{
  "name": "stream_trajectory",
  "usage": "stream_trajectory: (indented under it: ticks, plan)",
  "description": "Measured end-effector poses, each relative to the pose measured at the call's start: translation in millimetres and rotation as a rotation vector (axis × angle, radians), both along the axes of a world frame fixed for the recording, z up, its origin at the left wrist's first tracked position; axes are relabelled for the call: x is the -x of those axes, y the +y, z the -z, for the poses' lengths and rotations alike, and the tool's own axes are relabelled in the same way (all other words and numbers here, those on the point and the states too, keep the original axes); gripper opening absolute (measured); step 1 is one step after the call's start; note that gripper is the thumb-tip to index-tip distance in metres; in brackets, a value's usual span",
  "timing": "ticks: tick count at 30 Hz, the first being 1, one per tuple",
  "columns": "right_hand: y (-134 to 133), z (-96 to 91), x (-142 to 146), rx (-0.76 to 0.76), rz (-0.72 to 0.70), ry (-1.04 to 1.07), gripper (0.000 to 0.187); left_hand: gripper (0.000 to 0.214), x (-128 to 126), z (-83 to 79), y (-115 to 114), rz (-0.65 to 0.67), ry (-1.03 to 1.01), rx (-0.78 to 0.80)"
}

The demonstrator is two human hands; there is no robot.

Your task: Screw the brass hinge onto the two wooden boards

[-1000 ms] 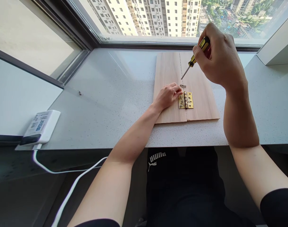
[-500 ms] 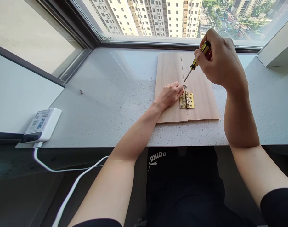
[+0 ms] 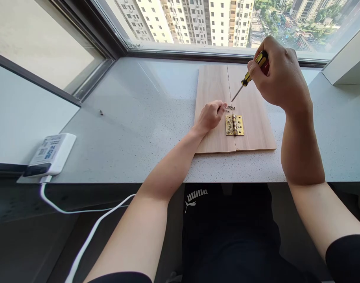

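Observation:
My right hand is wrapped round the yellow and black handle of a screwdriver. Its shaft slants down to the left, the tip above the seam between two wooden boards. My left hand rests over the left board with thumb and fingers pinched together; whatever is between them is too small to make out. Just right of those fingertips lie several thin screws. A brass-coloured hinge lies opened flat across the seam, nearer to me than the screws.
The boards lie on a speckled white windowsill counter below a window. At the left edge is a white power adapter with a white cable hanging down. A small dark bit lies on the counter.
My left hand has drawn back slightly left from the hinge, its fingers now curled, so more of the screws and hinge show. The screwdriver has shifted slightly right.

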State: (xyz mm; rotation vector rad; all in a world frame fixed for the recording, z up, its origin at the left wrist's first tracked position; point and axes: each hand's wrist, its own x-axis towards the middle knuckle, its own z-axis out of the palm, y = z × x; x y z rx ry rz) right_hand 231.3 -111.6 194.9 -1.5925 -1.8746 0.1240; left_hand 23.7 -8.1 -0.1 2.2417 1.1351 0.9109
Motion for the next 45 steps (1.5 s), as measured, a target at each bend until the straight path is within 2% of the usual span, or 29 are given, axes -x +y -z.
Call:
stream_trajectory:
  ticks: [4,8,15,21,25,27,30,33,40,45]
  plan:
    - [1,0.7,2,-0.002,0.023,-0.059,0.015,0.023,0,-1.0,1,-0.078,0.056,-0.008]
    - [4,5.5,2,-0.005,-0.033,-0.099,0.018,0.015,1,-0.1,2,-0.064,0.062,0.011]
    - [15,21.0,2,0.030,-0.115,-0.148,0.020,0.020,11,4.5,10,-0.116,-0.088,0.056]
    - [15,29.2,14,0.123,-0.109,-0.191,0.022,0.024,22,8.7,18,-0.139,-0.132,0.003]
    - [16,32.9,18,0.151,-0.119,-0.179,0.024,0.013,26,14.0,23,-0.204,-0.142,-0.073]
    - [17,34.7,18,0.155,-0.126,-0.171,0.022,0.017,27,18.1,26,-0.218,-0.129,-0.081]
    - [19,36.9,17,0.157,-0.136,-0.171,0.021,0.030,28,24.0,28,-0.179,-0.069,-0.037]
    - [21,38.5,15,0.158,-0.156,-0.184,0.023,0.034,27,25.7,28,-0.135,-0.005,-0.018]
    - [22,38.7,14,0.154,-0.161,-0.197,0.027,0.028,24,15.7,21,-0.102,0.047,-0.013]
    - [18,36.4,17,0.180,-0.114,-0.208,0.028,0.010,22,10.8,17,-0.084,0.026,-0.010]
